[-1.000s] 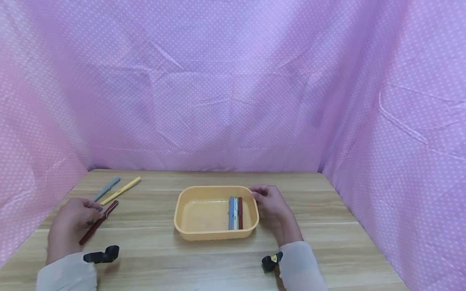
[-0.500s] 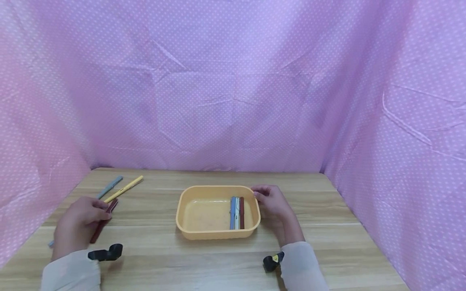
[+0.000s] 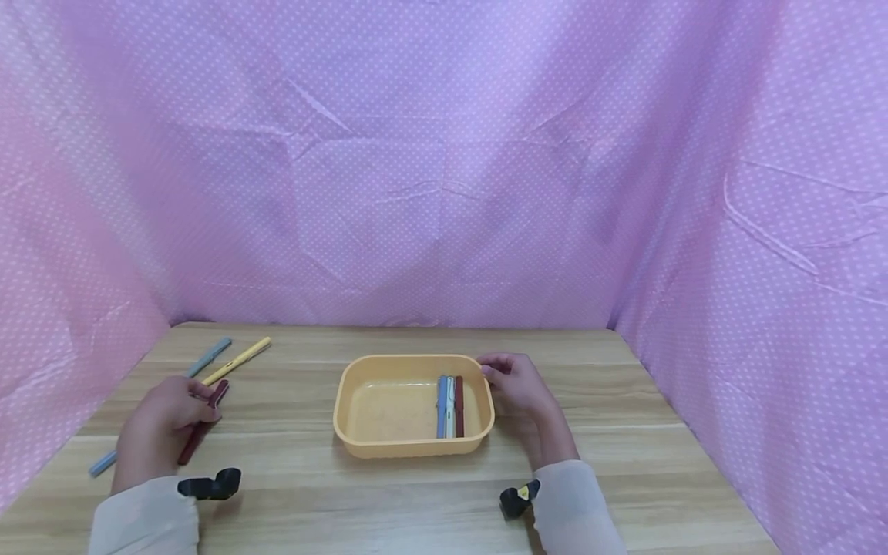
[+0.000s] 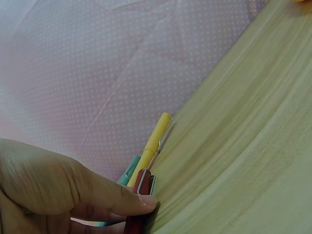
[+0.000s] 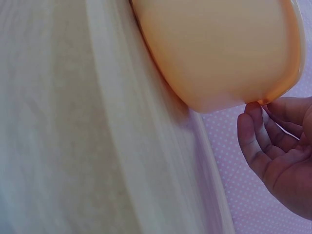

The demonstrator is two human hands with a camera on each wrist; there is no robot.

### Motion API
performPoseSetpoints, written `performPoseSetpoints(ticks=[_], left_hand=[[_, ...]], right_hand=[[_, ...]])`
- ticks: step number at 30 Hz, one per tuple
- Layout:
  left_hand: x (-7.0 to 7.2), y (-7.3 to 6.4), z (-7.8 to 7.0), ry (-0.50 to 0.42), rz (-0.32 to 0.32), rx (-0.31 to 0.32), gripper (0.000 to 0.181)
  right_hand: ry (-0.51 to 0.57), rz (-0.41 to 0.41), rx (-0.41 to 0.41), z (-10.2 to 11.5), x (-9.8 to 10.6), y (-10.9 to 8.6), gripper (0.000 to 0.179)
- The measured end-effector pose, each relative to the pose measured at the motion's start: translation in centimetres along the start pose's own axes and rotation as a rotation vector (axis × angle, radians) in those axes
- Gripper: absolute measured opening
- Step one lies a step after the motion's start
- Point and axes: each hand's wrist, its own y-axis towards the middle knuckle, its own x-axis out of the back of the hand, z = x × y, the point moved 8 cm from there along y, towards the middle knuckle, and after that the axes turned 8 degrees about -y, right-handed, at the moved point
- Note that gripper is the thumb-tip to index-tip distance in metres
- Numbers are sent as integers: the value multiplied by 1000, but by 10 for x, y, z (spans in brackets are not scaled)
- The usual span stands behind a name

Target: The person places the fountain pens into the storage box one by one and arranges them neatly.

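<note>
At the left of the table, my left hand (image 3: 161, 420) pinches a dark red pen (image 3: 190, 447) between thumb and fingers. The left wrist view shows the pen's clip end (image 4: 142, 181) sticking up past the thumb. Just beyond lie a yellow pen (image 3: 239, 361) and a grey-green pen (image 3: 210, 356). A blue pen (image 3: 104, 462) is partly hidden behind the left wrist. My right hand (image 3: 519, 383) holds the right rim of a yellow plastic box (image 3: 402, 447) with thumb and fingertips. Inside the box, a blue pen (image 3: 442, 405), a pale pen (image 3: 450, 408) and a red pen (image 3: 459, 405) lie side by side.
The wooden table (image 3: 291, 493) carries the box near its middle. Pink dotted cloth (image 3: 444, 193) hangs along the back and both sides. Small black cameras (image 3: 210, 486) are strapped at both wrists.
My left hand has moved a little to the right along the red pen and now grips it nearer its clip end. The blue pen by the wrist shows more. The right hand stays at the box.
</note>
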Motion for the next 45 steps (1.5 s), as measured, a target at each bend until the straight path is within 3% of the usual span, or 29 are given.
performPoseSetpoints(ticks=[9, 18, 26, 31, 37, 45], left_hand=[[-4, 4, 5, -58, -12, 46, 39], [0, 5, -5, 120, -45, -45, 43], [1, 7, -11, 125, -70, -109, 51], [3, 11, -12, 106, -84, -122, 54], [1, 11, -11, -14, -74, -85, 58], [-2, 9, -18, -38, -72, -106, 55]], right_hand=[[-4, -7, 2, -3, 0, 1, 18], [3, -7, -3, -4, 0, 1, 19], [7, -8, 3, -4, -1, 2, 18], [15, -12, -2, -5, -1, 2, 18], [20, -18, -3, -6, 0, 3, 17], [23, -5, 4, -4, 0, 1, 18]])
